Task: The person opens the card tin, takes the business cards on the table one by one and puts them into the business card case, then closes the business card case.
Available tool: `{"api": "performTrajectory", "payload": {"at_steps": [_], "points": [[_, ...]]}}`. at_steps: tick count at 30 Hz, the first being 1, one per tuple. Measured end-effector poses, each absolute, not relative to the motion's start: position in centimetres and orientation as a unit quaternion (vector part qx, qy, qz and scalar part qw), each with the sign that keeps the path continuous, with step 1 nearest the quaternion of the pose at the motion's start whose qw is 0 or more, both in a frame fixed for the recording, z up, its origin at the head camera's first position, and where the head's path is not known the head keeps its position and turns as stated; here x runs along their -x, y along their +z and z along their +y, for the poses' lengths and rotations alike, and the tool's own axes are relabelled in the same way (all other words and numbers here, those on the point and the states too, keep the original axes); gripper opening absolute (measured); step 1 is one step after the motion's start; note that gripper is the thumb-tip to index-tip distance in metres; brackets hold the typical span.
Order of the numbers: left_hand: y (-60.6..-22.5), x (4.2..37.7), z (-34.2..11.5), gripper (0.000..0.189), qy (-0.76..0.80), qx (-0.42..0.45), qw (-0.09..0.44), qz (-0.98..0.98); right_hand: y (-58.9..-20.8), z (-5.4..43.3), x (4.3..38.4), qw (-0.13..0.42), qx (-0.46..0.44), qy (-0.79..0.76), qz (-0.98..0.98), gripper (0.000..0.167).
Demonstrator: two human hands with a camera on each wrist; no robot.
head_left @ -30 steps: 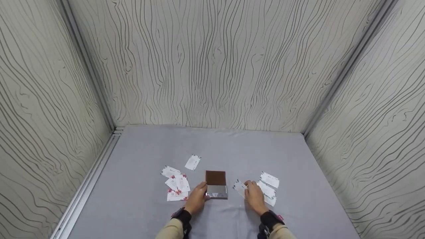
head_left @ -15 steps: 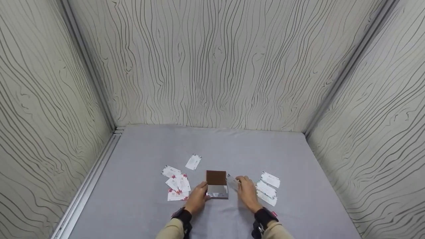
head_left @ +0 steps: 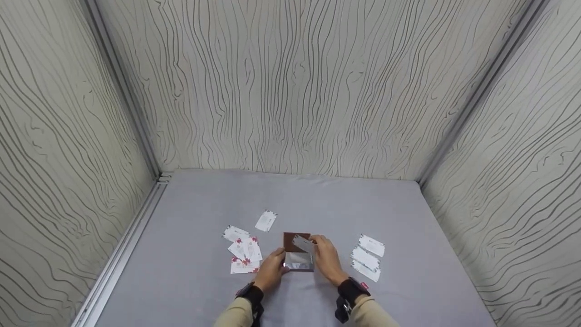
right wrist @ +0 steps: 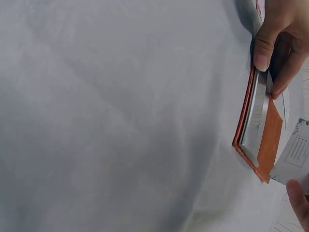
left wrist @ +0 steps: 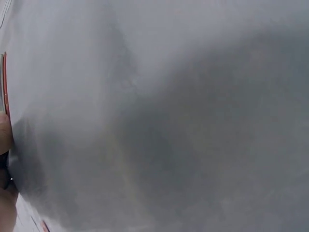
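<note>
A card case (head_left: 298, 259), part brown and part shiny metal, lies on the cloth in front of me. My left hand (head_left: 270, 271) grips its left side; in the right wrist view, thumb and fingers of that left hand (right wrist: 285, 41) pinch the metal edge of the case (right wrist: 256, 118). My right hand (head_left: 327, 260) pinches a white card (head_left: 302, 244) over the brown half of the case. Close up, the card (right wrist: 292, 154) shows small print and a leafy corner, and its edge is by the brown panel's corner. The left wrist view catches only the left thumb (left wrist: 5, 133) and a thin case edge.
Left of the case lie overlapping white cards (head_left: 245, 265), some with red flowers. A single card (head_left: 266, 220) lies further back. Several cards (head_left: 366, 258) form a column at right. Grey cloth (head_left: 340, 200) covers the table, with patterned walls (head_left: 290, 91) around it.
My right hand has carried the card leftward from beside the right-hand cards to above the brown half of the case. The left hand has kept its grip on the case.
</note>
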State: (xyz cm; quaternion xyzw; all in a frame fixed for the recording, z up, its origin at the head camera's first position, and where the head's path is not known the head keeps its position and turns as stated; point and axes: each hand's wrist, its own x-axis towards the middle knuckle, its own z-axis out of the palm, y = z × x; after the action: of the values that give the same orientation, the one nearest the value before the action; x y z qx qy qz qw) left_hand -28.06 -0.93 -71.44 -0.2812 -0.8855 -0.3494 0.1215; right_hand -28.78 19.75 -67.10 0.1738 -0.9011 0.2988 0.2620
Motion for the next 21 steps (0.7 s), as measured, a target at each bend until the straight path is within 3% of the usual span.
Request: {"api": "performTrajectory", "payload": {"at_steps": [5, 10, 21], "points": [[-71.7, 28.3, -0.9, 0.045, -0.351, 0.270, 0.100, -0.891, -66.9, 19.0, 28.9, 0.257, -0.194, 0.311, -0.894, 0.027], [-72.2, 28.5, -0.8, 0.038, -0.354, 0.282, 0.124, -0.883, -67.1, 18.6, 28.9, 0.267, -0.226, 0.315, -0.882, 0.024], [-72.8, 28.4, -0.8, 0.038, -0.348, 0.287, 0.162, -0.878, -68.0, 18.9, 29.1, 0.224, -0.220, 0.316, -0.895, 0.020]]}}
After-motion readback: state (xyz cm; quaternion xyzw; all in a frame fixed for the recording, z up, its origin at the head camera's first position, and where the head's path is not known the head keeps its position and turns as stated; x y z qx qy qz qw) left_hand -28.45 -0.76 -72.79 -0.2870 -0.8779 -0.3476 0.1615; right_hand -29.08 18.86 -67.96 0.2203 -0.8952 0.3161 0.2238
